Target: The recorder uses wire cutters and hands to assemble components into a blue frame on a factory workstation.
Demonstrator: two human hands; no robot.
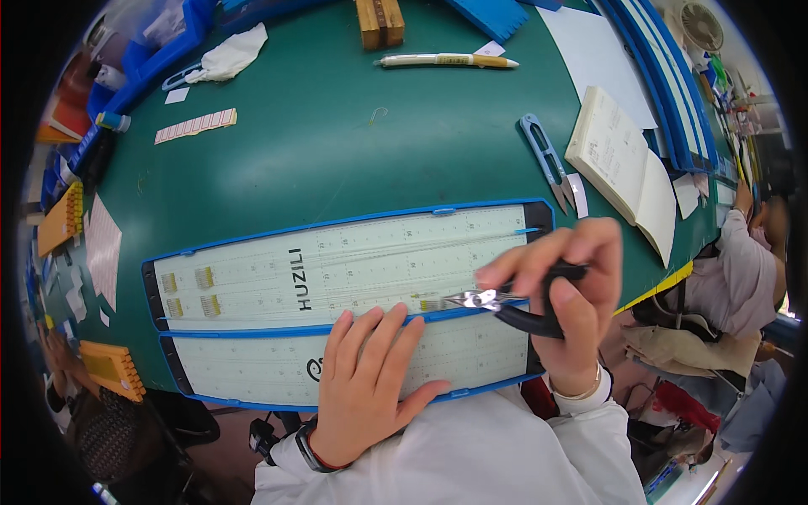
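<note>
A long, blue-rimmed flat case (pixel 252 252) lies opened out in front of me, its two pale panels printed with ruled marks. My left hand (pixel 370 362) rests flat across the near panel and the hinge, fingers stretched out and holding nothing. In my right hand (pixel 581 295) is a pair of small pliers (pixel 486 300) with black handles. Their silver tips point left, beside a small yellowish comb-like piece (pixel 432 305) on the far panel. Whether the tips touch it, I cannot tell. More such yellowish pieces (pixel 204 278) sit at that panel's left end. Fine pale lines run along the panel.
Beyond the case are blue thread snips (pixel 547 160), an open notebook (pixel 619 156), a pen (pixel 446 61) and a wooden block (pixel 380 23). A label strip (pixel 196 126) and a white cloth (pixel 231 55) lie at the left. Another person's arm (pixel 736 240) shows at far right.
</note>
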